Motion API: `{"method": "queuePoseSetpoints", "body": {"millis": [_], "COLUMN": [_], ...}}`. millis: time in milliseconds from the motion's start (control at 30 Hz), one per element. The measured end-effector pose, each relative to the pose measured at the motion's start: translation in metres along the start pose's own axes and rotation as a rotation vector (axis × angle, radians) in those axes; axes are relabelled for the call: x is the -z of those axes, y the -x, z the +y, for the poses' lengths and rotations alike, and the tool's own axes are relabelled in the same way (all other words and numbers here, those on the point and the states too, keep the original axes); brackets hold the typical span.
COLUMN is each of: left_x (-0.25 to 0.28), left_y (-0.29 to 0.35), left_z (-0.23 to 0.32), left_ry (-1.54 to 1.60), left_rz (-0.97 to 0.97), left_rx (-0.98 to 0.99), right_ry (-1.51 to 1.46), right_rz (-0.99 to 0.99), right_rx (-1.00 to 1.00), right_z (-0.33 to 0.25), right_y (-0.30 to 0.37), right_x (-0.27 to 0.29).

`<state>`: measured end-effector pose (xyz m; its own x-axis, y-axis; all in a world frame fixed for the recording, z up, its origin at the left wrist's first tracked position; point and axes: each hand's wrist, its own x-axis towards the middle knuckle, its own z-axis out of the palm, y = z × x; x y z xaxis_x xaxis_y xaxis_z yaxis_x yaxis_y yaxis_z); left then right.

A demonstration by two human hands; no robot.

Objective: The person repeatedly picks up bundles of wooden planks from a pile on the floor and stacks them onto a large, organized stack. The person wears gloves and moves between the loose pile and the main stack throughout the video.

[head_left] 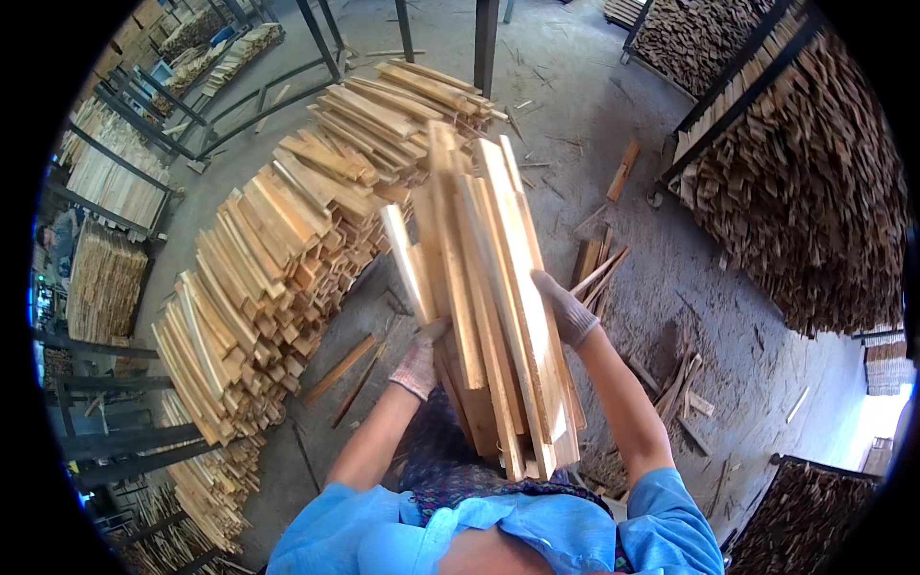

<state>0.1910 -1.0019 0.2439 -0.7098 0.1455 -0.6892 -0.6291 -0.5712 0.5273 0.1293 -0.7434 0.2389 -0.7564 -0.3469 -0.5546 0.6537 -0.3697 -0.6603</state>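
Note:
A bundle of long wooden slats (489, 297) is held up in front of my body between both hands. My left hand (420, 359), in a pale knitted glove, presses on the bundle's left side. On the opposite side my right hand (565, 309), gloved alike, is closed against the slats' edge. The slats run lengthwise away from me with uneven ends, and one short piece sticks out at the left. My fingertips are partly hidden behind the wood. A long stack of similar slats (278, 249) curves along the left, close to the bundle's far end.
Dark metal racks packed with wood (795, 172) stand at the right, and another wood-filled rack (805, 517) is at the lower right. Loose offcuts (680, 388) litter the concrete floor (585, 96). A dark metal post (486, 43) rises behind the stack; metal frames line the left.

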Motion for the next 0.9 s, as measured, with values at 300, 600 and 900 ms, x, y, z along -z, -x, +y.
{"method": "queuePoseSetpoints", "body": {"millis": [300,600,900], "left_x": [0.022,-0.053,-0.07], "left_y": [-0.164,-0.26,-0.503], "left_z": [0.126,0.308,0.412], "left_ry": [0.125,0.217,-0.216], "left_rz": [0.243,0.419,0.573], "left_rx": [-0.05,-0.246,-0.439], "right_ry": [0.121,0.312,1.198], "right_rz": [-0.154,-0.302,-0.07], "right_rx": [-0.205,-0.156,-0.15], "right_z": [-0.115,-0.298,-0.445], "right_y": [-0.243,-0.416,-0.659], "right_x": [-0.04,-0.139,-0.136]}}
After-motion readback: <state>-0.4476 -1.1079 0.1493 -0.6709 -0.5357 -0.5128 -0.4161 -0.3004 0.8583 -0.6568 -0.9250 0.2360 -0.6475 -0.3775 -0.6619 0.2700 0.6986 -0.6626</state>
